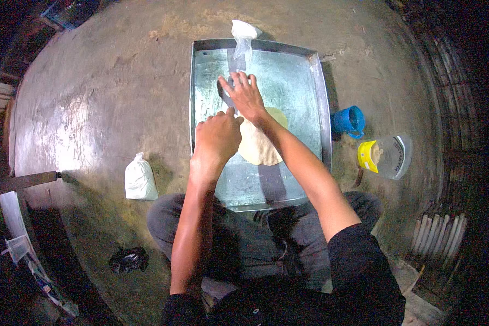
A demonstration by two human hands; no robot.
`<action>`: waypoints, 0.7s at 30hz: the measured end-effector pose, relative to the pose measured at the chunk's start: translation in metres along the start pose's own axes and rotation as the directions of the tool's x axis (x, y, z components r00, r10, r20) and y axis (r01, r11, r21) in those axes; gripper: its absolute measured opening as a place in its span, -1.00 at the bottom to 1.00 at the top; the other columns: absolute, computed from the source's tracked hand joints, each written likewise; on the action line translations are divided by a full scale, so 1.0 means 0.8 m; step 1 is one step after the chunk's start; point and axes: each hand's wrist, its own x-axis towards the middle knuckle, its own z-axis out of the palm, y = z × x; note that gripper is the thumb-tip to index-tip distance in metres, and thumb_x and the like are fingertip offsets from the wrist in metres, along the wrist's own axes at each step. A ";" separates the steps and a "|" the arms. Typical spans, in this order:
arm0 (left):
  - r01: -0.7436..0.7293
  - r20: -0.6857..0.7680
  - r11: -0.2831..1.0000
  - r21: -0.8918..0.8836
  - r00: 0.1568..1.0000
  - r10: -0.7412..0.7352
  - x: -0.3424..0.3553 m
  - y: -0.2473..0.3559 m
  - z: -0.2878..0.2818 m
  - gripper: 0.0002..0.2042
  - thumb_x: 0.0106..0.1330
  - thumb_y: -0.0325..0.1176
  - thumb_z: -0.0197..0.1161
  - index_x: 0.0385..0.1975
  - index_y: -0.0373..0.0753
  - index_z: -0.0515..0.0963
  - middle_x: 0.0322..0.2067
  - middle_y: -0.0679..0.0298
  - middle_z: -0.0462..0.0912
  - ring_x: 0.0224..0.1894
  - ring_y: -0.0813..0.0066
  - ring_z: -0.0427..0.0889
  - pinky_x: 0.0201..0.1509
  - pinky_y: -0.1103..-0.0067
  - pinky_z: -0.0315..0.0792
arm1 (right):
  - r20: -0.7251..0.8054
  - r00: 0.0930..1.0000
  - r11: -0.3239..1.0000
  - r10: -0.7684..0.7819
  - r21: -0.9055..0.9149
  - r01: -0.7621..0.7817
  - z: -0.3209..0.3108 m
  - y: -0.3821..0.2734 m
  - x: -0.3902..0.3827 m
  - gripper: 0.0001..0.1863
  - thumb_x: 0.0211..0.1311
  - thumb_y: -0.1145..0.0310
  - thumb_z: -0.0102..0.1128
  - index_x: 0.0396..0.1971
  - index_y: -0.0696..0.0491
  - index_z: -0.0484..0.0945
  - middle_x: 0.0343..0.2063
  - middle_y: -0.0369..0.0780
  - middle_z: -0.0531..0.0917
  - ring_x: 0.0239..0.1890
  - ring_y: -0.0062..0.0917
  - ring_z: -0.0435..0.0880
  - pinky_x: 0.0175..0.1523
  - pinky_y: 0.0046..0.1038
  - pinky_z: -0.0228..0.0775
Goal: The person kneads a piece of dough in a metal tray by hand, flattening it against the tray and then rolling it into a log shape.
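Fingers [244, 80] of the right grip [247, 99] are spread and look empty; the left grip [217, 136] curls, can't tell on what. Dough [259, 148] is just right of it, in a metal tray [325, 114]. Farther right: blue mug [344, 120], clear tub [399, 157] with tan stuff [378, 154].

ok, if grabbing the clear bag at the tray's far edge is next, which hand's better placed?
Right, probably. The right hand is farther up the tray, nearer the bag, fingers spread. The left hand sits lower, by the dough's left edge.
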 end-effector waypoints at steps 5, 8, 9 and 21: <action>0.038 0.035 0.999 -0.010 0.999 -0.038 0.004 0.007 -0.003 -0.65 0.46 -0.17 0.00 0.00 -0.31 0.51 -0.16 -0.07 0.67 -0.11 -0.04 0.68 0.00 0.16 0.51 | -0.023 1.000 0.998 -0.008 0.062 0.010 0.003 0.021 0.010 -0.45 0.27 0.38 0.03 0.30 -0.16 0.35 0.13 -0.14 0.45 0.18 -0.28 0.39 0.25 -0.08 0.16; 0.044 0.000 0.999 0.009 0.999 -0.044 0.008 -0.006 0.003 -0.66 0.46 -0.15 0.00 -0.05 -0.30 0.52 -0.22 -0.06 0.69 -0.15 -0.03 0.71 -0.03 0.14 0.52 | -0.103 0.958 0.899 0.269 0.384 -0.211 -0.002 0.046 -0.003 -0.38 0.19 0.46 0.08 0.32 -0.12 0.33 0.10 -0.12 0.42 0.18 -0.20 0.38 0.23 -0.06 0.17; 0.034 -0.015 0.999 0.012 0.999 -0.034 0.008 -0.004 0.004 -0.66 0.46 -0.15 -0.01 -0.06 -0.31 0.52 -0.22 -0.06 0.69 -0.15 -0.03 0.71 -0.02 0.14 0.52 | -0.097 0.934 0.886 0.343 0.365 -0.287 -0.005 0.054 -0.014 -0.38 0.20 0.45 0.09 0.32 -0.12 0.32 0.10 -0.12 0.42 0.18 -0.20 0.37 0.23 -0.06 0.17; -0.061 -0.002 0.996 0.062 0.998 0.061 0.001 0.007 0.006 -0.66 0.46 -0.14 0.00 -0.12 -0.31 0.54 -0.27 -0.06 0.70 -0.19 -0.04 0.71 -0.07 0.14 0.54 | 0.016 0.979 0.961 0.202 0.188 -0.201 0.016 0.059 -0.034 -0.44 0.25 0.46 0.05 0.29 -0.09 0.35 0.05 -0.10 0.44 0.10 -0.23 0.41 0.15 -0.10 0.22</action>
